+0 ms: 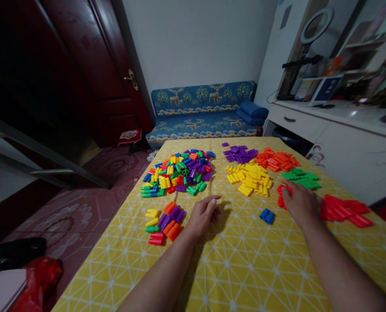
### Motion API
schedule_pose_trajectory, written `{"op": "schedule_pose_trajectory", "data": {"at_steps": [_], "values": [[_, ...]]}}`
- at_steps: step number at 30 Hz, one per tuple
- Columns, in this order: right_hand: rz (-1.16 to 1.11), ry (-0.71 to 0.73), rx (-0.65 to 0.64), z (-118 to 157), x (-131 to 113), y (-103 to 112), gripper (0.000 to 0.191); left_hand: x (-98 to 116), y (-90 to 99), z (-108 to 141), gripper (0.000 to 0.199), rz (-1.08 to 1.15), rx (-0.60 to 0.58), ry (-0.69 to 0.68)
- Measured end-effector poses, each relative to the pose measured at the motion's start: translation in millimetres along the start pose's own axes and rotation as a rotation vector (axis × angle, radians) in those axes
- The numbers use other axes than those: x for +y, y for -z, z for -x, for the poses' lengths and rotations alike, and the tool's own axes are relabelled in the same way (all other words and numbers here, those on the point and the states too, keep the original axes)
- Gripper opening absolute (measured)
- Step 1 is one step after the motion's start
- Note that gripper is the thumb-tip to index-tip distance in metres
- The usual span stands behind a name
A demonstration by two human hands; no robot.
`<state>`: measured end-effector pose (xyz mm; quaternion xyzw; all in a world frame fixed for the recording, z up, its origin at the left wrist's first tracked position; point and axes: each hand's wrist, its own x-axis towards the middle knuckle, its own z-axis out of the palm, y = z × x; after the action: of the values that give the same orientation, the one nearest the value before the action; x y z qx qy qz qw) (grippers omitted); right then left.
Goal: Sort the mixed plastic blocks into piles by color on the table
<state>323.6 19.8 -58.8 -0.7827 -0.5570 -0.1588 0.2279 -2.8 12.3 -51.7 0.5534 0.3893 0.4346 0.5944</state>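
My right hand (301, 203), on the right side of the table, is closed on a red plastic connector piece (280, 198), partly hidden by the fingers. More red pieces (345, 210) lie just to the right of that hand, and green pieces (301, 177) lie behind it. My left hand (202, 216) hovers low over the middle of the tablecloth. Its index finger stretches out, the others curl loosely, and no piece shows in it. Left of it sits a small mixed group with purple pieces (170, 217) and orange pieces (172, 230). A blue piece (267, 216) lies between the hands.
Further back is a large mixed-colour heap (183, 171). Yellow (251, 177), purple (240, 154) and orange piles (275, 159) stand at the back right. The patterned yellow tablecloth (225, 268) covers the table. Beyond are a blue sofa (199, 121) and a white cabinet (351, 147).
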Motion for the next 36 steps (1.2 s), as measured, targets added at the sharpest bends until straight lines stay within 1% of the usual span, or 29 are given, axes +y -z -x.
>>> {"op": "schedule_pose_trajectory", "data": {"at_steps": [4,7,10,12,14,16,18,20,22,25,27,29,32,34,36], "values": [[0.038,0.018,0.024,3,2,1,0.034,1,0.3,0,0.073,-0.004,0.0,-0.001],[0.065,0.022,0.094,7,-1,8,0.032,1,-0.1,0,0.073,-0.013,0.0,0.001],[-0.013,0.077,0.203,11,-14,20,0.03,0,-0.3,1,0.07,-0.025,0.01,-0.003],[-0.135,0.126,0.209,13,-27,30,0.03,-1,0.6,0,0.062,-0.066,0.033,-0.025],[-0.223,0.125,0.121,15,-40,39,0.032,-3,2.7,-1,0.048,-0.16,0.1,-0.094],[-0.218,0.083,-0.051,16,-49,44,0.036,-3,5.6,-1,0.032,-0.299,0.194,-0.227],[-0.164,0.055,-0.249,18,-53,46,0.037,-2,8.3,-2,0.023,-0.452,0.286,-0.374],[-0.125,0.075,-0.392,21,-54,44,0.031,-2,10.0,-3,0.023,-0.611,0.364,-0.459],[-0.121,0.138,-0.459,26,-54,40,0.023,-4,10.0,-4,0.033,-0.78,0.418,-0.448],[-0.216,0.254,-0.485,35,-63,35,0.017,-8,7.9,-5,0.051,-0.989,0.429,-0.327],[-0.32,0.299,-0.473,42,-77,33,0.017,-10,6.5,-6,0.056,-1.065,0.405,-0.255],[-0.406,0.317,-0.458,50,-95,33,0.02,-11,6.1,-6,0.054,-1.098,0.383,-0.221],[-0.47,0.328,-0.43,59,-118,32,0.029,-10,7.9,-6,0.046,-1.11,0.373,-0.225],[-0.493,0.336,-0.394,64,-126,31,0.036,-9,10.1,-5,0.041,-1.112,0.359,-0.247],[-0.506,0.338,-0.368,66,-130,30,0.04,-8,12.2,-6,0.039,-1.104,0.321,-0.285]]}}
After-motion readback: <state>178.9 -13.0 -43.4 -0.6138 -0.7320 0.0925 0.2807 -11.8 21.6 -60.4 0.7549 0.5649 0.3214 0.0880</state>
